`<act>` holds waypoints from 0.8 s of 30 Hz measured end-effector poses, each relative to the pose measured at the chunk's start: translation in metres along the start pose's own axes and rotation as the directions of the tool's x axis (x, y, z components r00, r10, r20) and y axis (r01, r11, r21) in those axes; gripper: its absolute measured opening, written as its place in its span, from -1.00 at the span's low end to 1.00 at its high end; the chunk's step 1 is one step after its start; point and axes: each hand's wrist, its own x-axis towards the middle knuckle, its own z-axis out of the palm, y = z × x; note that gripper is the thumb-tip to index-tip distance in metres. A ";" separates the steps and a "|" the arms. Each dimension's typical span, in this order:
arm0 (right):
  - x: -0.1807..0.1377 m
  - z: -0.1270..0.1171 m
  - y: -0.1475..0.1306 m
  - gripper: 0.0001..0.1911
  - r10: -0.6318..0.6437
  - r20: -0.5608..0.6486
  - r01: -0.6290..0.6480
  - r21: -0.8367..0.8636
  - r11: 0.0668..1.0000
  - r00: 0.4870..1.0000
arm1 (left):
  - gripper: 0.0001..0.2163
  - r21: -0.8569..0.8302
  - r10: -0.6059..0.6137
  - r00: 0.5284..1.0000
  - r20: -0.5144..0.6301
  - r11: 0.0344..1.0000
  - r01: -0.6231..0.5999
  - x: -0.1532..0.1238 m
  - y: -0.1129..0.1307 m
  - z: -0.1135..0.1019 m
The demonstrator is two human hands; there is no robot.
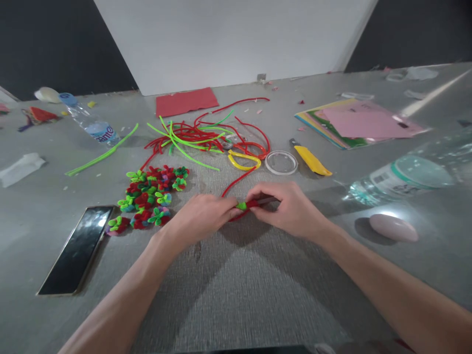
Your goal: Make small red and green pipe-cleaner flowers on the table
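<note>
Above the middle of the table, my left hand and my right hand are close together. Between their fingertips is a fuzzy red and green pipe cleaner, coiled tightly. My left hand pinches the green end, while my right thumb and finger close on the red part. A thin stick-like piece shows between the right fingers; its kind is unclear. A loose red tail runs up from the coil towards scissors with yellow and orange handles. Left of my left hand lies a cluster of small red and green pipe-cleaner pieces.
Red and green pipe cleaners lie heaped beyond my hands. Around them are a tape roll, a yellow utility knife, coloured paper and red paper. A phone, bottles and a pink oval object flank them.
</note>
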 end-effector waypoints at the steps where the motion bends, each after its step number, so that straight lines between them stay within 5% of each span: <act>1: 0.000 -0.001 0.001 -0.83 0.000 -0.006 0.000 -0.001 1.000 1.000 | -0.62 0.001 -0.007 1.000 -0.004 1.000 0.007 0.000 -0.001 0.000; 17: 0.002 -0.007 0.001 -0.98 0.011 -0.006 -0.011 -0.002 1.000 1.000 | -0.66 -0.041 -0.017 0.999 0.046 0.999 0.018 0.002 0.000 -0.001; 24: 0.006 -0.015 0.010 -0.97 0.190 -0.062 -0.183 0.101 0.978 0.980 | -0.71 -0.171 -0.176 0.976 -0.127 0.973 0.153 -0.005 -0.009 0.006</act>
